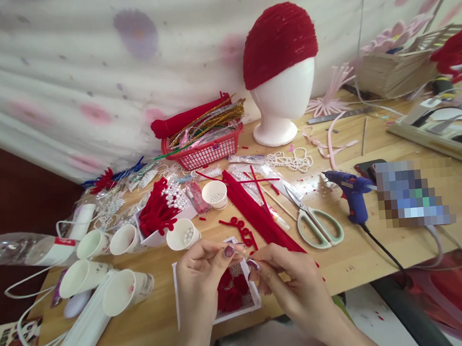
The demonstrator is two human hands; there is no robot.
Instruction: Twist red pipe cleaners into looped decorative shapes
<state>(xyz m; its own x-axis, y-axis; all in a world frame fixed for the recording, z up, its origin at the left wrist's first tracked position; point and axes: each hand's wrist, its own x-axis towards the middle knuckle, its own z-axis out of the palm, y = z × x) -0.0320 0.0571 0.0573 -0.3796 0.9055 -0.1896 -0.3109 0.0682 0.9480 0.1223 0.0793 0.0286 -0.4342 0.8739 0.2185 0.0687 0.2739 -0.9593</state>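
Observation:
My left hand (208, 265) and my right hand (289, 272) meet fingertip to fingertip above a white box (236, 314). Both are closed in a pinch on something small and thin, too hidden by the fingers to name. Inside the box lie dark red fuzzy pieces (231, 293) and small beads. Just beyond my fingers is a coiled red pipe cleaner (241, 231), beside a bundle of straight red pipe cleaners (258, 213). A paper cup of white beads (183, 234) stands close to my left hand, and another bead cup (215, 194) is farther back.
Scissors (319, 224) and a blue glue gun (350, 193) lie to the right, near a blurred-out phone (412, 190). Behind stand a red basket (209, 150) and a foam head (283, 99) with a red cap. Several paper cups (126, 293) and a power strip (85, 325) occupy the left.

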